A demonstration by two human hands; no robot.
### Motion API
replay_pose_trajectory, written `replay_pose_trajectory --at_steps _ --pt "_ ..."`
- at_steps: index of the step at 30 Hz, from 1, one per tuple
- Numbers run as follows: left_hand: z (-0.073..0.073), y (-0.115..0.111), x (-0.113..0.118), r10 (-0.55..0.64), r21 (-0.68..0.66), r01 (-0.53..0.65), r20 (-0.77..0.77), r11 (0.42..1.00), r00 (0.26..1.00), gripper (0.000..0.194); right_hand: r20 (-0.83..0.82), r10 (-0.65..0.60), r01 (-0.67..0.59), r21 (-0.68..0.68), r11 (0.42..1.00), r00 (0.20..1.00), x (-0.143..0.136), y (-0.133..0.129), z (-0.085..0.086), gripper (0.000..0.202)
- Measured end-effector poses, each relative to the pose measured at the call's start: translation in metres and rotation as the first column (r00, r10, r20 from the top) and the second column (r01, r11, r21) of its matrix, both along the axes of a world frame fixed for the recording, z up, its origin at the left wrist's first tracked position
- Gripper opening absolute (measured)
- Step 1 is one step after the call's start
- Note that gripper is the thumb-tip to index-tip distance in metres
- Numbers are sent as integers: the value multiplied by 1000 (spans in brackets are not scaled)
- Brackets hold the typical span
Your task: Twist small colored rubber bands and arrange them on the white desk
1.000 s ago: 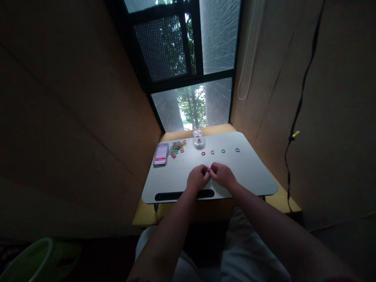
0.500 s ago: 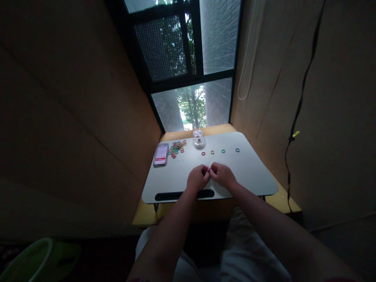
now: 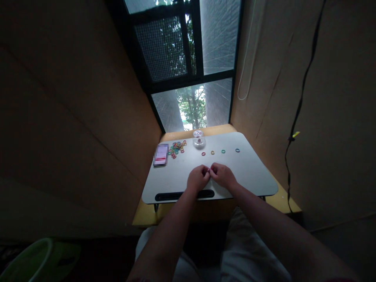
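My left hand (image 3: 198, 178) and my right hand (image 3: 222, 174) meet fingertip to fingertip over the white lap table (image 3: 249, 172). Both are closed on a small pink item (image 3: 209, 170), mostly hidden by the fingers. Beyond them lie separate small rings in a row: a red ring (image 3: 203, 154), a yellow ring (image 3: 212, 152), a green ring (image 3: 223, 151) and a blue ring (image 3: 237, 150). Left of these is a pile of mixed coloured rings (image 3: 177, 147). A clear container (image 3: 199, 142) stands near the back edge.
A phone (image 3: 161, 154) lies at the table's left edge. Along the front edge runs a black slot (image 3: 169, 196). Behind is a window (image 3: 192, 105); a dark cord (image 3: 299, 102) hangs at the right. A green basin (image 3: 41, 260) sits at lower left.
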State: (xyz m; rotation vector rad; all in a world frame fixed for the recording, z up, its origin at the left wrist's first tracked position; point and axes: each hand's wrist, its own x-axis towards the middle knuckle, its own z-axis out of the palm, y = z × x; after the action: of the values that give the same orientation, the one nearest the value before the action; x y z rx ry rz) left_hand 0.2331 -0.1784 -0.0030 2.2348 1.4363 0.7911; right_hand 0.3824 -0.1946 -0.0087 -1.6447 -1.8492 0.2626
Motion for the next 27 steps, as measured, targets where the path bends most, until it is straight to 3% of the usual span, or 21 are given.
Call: replay_pose_trajectory --at_steps 27 --pt "1 0 1 3 -3 -3 3 1000 1000 14 -4 4 -4 9 1000 1000 0 1 -2 15"
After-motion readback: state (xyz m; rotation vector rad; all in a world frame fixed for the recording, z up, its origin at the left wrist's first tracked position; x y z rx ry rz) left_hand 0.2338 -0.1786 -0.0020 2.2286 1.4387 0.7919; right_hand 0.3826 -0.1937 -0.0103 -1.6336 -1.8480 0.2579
